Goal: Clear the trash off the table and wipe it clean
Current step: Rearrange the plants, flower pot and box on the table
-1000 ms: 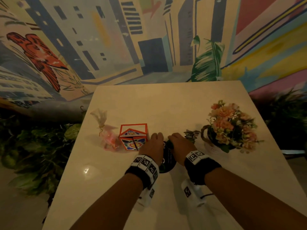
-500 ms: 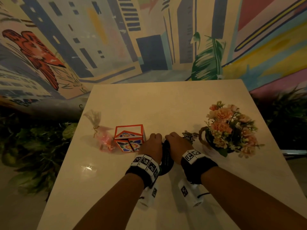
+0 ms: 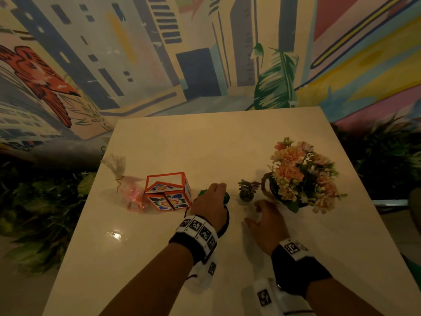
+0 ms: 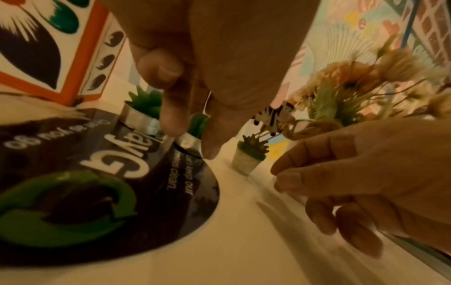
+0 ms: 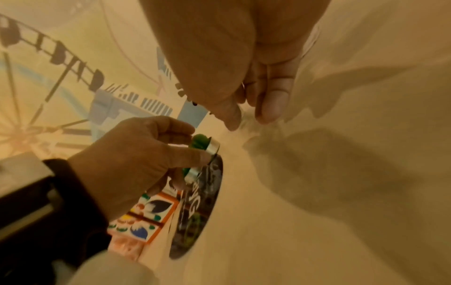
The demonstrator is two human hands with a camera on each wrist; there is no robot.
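Our left hand (image 3: 210,202) pinches a small candle (image 4: 189,141); our right hand (image 3: 266,221) hangs loosely open. A slip could topple the second candle (image 4: 142,115).

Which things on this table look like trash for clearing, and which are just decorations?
Likely the job: pink cellophane bag; orange patterned box; table to wipe.
Likely just decor: flower basket; tiny potted plant; zebra figurine; silver-cupped succulent the left hand pinches.

Left hand (image 3: 210,205) hid most of dark round disc (image 3: 226,221) in head view. Disc lettering (image 4: 127,156) blurred, partly unreadable. Patterned box (image 4: 46,46) cropped at left-wrist frame edge.
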